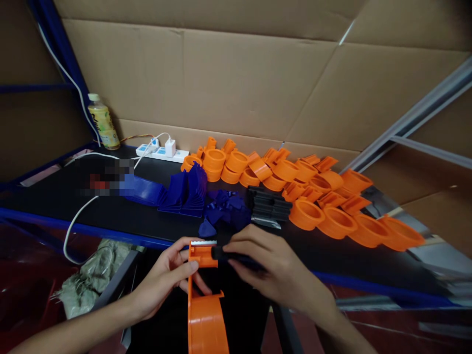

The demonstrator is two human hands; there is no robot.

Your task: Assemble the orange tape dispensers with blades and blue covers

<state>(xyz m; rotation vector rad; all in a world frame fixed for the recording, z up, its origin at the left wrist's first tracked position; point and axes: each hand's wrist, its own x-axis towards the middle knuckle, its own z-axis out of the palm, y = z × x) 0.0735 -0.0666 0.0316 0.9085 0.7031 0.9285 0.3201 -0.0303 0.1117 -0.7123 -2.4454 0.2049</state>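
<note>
My left hand [167,280] grips an orange plastic tape-dispenser body [204,314] by its side, just in front of the table's near edge. A toothed metal blade [203,243] sits at its top end. My right hand [271,268] is closed on a small black cylindrical part [218,252] and presses it against the top of the orange body. Just beyond my hands lie dark blue plastic parts [226,209] and a stack of black parts [268,205].
Many orange plastic parts [306,191] spread across the black table [147,221] to the right. Blue flat pieces [186,191] stand in a row at centre left. A power strip [162,151] and a drink bottle [103,122] sit at the back left. Cardboard walls surround the table.
</note>
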